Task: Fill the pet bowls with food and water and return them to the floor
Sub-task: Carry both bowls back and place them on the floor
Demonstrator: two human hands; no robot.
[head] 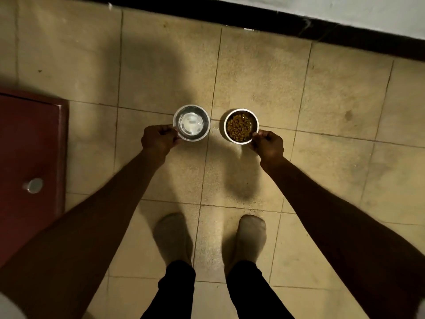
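Both bowls are full — my left hand pinches the water bowl, my right hand pinches the food bowl, mid-frame over the floor. I just need to set them down — then let go.

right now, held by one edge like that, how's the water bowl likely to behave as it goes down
The water bowl is shiny metal, so probably rigid but slick under the left hand, which pinches only its near rim. With water inside, it may feel heavy on the far side and want to tilt. Any tilt would likely slop water onto the tiled floor, so a level, slow descent seems wise.
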